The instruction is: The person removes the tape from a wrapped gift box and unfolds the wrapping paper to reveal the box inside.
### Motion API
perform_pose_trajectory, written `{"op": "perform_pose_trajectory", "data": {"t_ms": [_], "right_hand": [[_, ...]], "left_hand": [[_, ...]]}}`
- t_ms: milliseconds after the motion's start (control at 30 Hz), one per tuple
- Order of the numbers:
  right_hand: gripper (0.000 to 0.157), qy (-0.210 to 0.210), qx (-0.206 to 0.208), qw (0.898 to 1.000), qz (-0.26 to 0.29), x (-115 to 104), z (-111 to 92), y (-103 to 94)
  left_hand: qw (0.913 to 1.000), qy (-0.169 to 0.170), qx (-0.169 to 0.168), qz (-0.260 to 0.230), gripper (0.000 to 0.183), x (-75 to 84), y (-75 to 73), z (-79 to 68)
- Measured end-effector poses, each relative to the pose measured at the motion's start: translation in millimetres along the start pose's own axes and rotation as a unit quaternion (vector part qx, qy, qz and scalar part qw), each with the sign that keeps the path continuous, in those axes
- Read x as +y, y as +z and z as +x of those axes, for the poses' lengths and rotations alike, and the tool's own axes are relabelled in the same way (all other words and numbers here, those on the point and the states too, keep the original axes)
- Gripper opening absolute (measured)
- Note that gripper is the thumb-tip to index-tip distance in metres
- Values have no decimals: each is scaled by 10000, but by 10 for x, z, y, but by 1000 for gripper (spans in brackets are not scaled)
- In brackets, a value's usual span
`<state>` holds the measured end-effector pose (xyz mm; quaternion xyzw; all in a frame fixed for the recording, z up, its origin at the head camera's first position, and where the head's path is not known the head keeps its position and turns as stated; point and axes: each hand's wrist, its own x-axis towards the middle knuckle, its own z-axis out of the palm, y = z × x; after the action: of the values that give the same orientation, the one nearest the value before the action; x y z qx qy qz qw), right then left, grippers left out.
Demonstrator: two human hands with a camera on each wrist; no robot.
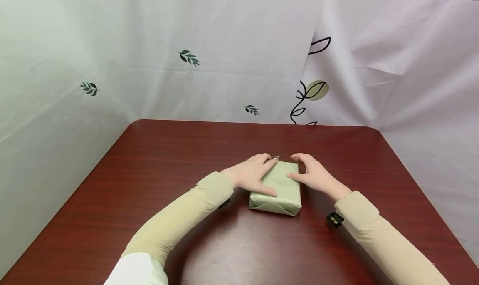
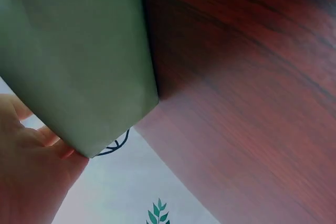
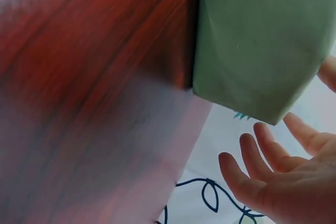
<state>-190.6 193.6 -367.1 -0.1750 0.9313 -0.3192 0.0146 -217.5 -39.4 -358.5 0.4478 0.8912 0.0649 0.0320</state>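
Observation:
A box wrapped in pale green paper (image 1: 281, 198) lies on the dark red table (image 1: 209, 243), its folded end facing me. My left hand (image 1: 251, 173) rests over the box's left side, thumb and fingers spread on the top. At its fingertips, by the far edge, is a small shiny bit (image 1: 276, 157) too small to make out. Beside the right edge is my right hand (image 1: 313, 173), fingers loosely bent and thumb at the top edge. In the right wrist view the right hand's fingers (image 3: 254, 163) are apart from the box (image 3: 262, 40). The left fingers are partly hidden behind the box (image 2: 79, 61) in the left wrist view.
A white cloth (image 1: 232, 85) with printed leaves hangs behind the table and along both sides. The table has rounded far corners. A small black device (image 1: 335, 219) sits at the right wrist, and another shows partly under the left wrist.

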Motion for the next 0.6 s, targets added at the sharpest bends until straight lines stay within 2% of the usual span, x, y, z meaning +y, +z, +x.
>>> {"op": "perform_pose_trajectory", "data": {"t_ms": [167, 300, 433, 600], "right_hand": [[58, 258, 3, 9996, -69, 2, 16, -15], [54, 102, 149, 9996, -227, -35, -4, -25], [45, -402, 518, 9968, -462, -91, -35, -31], [31, -1396, 744, 9857, -573, -182, -95, -15]], "left_hand": [[9996, 30, 22, 275, 104, 11, 8, -30], [9994, -37, 30, 352, 104, 18, 33, -36], [9994, -69, 27, 345, 102, 19, 37, -42], [9993, -75, 28, 352, 99, 4, 41, -45]]}}
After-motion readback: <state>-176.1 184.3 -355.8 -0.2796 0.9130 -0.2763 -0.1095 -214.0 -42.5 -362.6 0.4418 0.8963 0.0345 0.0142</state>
